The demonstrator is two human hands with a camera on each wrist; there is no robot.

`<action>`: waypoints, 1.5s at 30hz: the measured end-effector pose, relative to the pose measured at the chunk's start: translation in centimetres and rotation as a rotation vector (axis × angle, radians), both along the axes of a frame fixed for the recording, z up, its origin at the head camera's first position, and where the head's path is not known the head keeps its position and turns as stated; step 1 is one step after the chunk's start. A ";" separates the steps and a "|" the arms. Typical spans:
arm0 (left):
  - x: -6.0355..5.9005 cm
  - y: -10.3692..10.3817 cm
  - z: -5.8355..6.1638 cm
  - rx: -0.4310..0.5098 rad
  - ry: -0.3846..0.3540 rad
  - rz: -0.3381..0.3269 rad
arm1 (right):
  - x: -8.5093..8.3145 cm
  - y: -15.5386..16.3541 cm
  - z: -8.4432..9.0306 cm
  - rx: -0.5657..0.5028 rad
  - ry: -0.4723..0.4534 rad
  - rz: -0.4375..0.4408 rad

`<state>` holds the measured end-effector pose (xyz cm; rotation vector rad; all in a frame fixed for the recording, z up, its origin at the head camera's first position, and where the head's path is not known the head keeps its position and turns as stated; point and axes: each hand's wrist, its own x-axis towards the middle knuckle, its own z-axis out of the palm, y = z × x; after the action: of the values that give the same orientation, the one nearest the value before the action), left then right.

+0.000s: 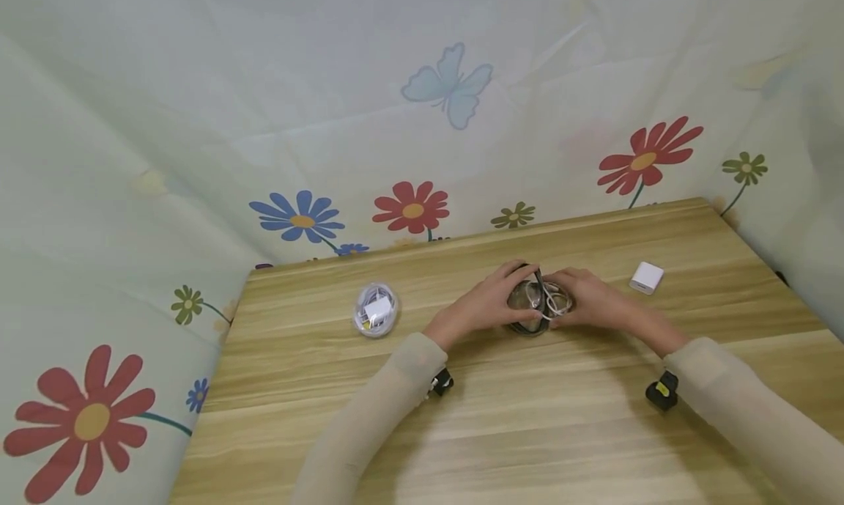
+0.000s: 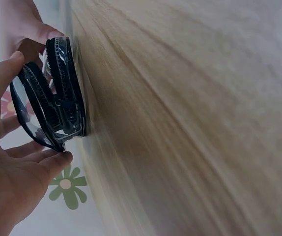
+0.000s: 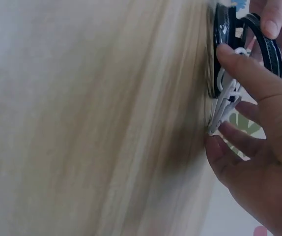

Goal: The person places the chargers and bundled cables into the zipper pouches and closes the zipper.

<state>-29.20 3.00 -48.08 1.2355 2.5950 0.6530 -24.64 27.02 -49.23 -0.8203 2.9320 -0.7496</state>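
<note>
Both hands' curled fingers grip a round clear pouch (image 1: 527, 307) with black zipper; right hand (image 1: 593, 300) pinches white cable (image 3: 227, 105), left hand (image 1: 488, 303) holds its flap, on wood-grain desk (image 1: 527, 432).

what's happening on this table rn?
A person has both hands on a round clear pouch with a black zipper, lying open mid-table. The left hand grips the pouch's open rim; the right hand holds a coiled white cable at the opening. A second pouch, with white items inside, sits to the left, and a white charger sits to the right, both untouched on the wooden table.
</note>
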 end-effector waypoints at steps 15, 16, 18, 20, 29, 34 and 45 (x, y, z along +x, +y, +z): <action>0.2 -0.2 -0.3 0.021 0.016 -0.007 | 0.4 -0.8 1.4 -0.126 -0.104 -0.010; 0.1 -0.2 -0.3 0.023 0.015 -0.006 | 0.3 -1.0 1.4 -0.105 -0.073 0.000; 0.2 -0.2 -0.2 0.029 0.011 -0.001 | 0.2 -1.3 1.5 -0.058 -0.004 0.027; 0.2 -0.2 -0.1 0.041 0.006 -0.004 | 0.1 -1.7 1.4 -0.008 0.055 0.057; 0.2 -0.8 -0.1 0.076 -0.019 -0.023 | 0.2 -2.2 1.5 0.097 0.139 0.124; 0.2 -0.8 -0.2 0.086 -0.013 -0.028 | 0.5 -1.9 2.0 -0.049 -0.028 0.136; 0.4 -0.8 -0.2 0.084 -0.020 -0.024 | 0.2 -2.1 1.1 -0.155 0.060 0.001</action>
<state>-28.80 2.19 -48.24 1.2753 2.5569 0.7723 -24.44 24.90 -48.10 -0.8699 2.9548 -0.9802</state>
